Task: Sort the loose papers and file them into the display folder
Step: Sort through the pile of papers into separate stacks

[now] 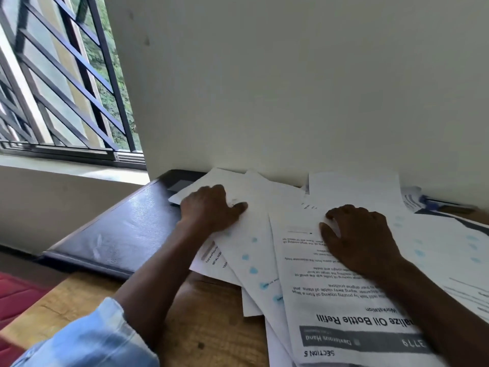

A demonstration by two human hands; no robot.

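Several loose white printed papers [304,263] lie fanned and overlapping on a wooden table [211,321]. A dark closed display folder [116,234] lies at the left, its right part under the papers. My left hand [211,207] rests palm down on the leftmost sheets where they overlap the folder, fingers slightly bent. Over to the right, my right hand [362,239] presses flat on the top sheet, an upside-down page titled "Oil Bottle Refill" [352,313]. Neither hand grips a sheet.
A white wall [291,88] rises right behind the papers. A barred window [60,83] and its sill are at the left. A blue pen [436,201] lies at the far right by the wall. Something red [16,295] sits below the table's left edge.
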